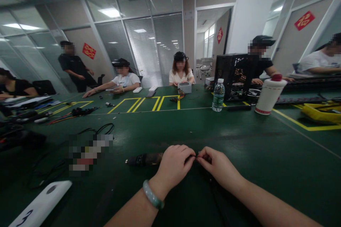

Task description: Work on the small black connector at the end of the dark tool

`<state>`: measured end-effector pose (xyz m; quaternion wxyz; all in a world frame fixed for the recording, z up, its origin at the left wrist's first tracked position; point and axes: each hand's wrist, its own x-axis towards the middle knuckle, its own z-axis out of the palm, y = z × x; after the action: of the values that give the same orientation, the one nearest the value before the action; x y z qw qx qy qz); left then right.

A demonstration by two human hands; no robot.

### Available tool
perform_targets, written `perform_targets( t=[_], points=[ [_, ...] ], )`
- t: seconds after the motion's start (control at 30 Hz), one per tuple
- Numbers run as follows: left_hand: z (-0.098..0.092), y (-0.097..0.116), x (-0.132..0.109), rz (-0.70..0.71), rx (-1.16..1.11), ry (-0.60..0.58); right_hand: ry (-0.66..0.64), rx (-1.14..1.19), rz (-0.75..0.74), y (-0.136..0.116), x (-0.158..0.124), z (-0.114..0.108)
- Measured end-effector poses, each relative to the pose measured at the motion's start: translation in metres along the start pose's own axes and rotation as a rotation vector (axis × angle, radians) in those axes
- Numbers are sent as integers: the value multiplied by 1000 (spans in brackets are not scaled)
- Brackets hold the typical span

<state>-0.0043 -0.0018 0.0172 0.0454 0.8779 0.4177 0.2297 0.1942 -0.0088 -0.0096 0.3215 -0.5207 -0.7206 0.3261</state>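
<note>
Together, your left hand (176, 165) and right hand (218, 166) pinch a small dark piece (196, 156), fingers (207, 153) nearly closed; a black cylindrical tool (146, 159) lies leftward.

Office-style workshop: glass partitions (142, 39), green worktable (239, 140), yellow tape outlines (323, 127), dim black case (223, 74), probably computer's.

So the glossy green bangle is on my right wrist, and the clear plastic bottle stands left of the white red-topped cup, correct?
No: the head view shows the glossy green bangle on your left wrist. The clear plastic bottle does stand left of the white red-topped cup.
</note>
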Motion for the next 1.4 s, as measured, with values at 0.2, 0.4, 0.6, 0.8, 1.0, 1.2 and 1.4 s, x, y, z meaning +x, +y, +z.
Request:
perform_targets(
  t=[0.2,0.4,0.6,0.8,1.0,1.2,1.4],
  points=[
    [1,-1,0,-5,-7,-5,-10,18,12,0,-1,1],
    [2,-1,-1,-17,-30,31,-5,24,14,-1,-1,-1],
    [1,1,-2,-31,-10,31,4,1,21,0,-1,1],
    [-1,0,-1,13,-34,7,23,-4,3,0,-2,1],
    [1,0,-1,-17,-40,42,28,-34,-9,-3,-1,0],
    [1,-1,-2,17,-46,18,31,-59,-9,-4,-1,1],
    [1,-1,-2,-4,-33,20,59,-155,-34,-8,1,2]
  ],
)
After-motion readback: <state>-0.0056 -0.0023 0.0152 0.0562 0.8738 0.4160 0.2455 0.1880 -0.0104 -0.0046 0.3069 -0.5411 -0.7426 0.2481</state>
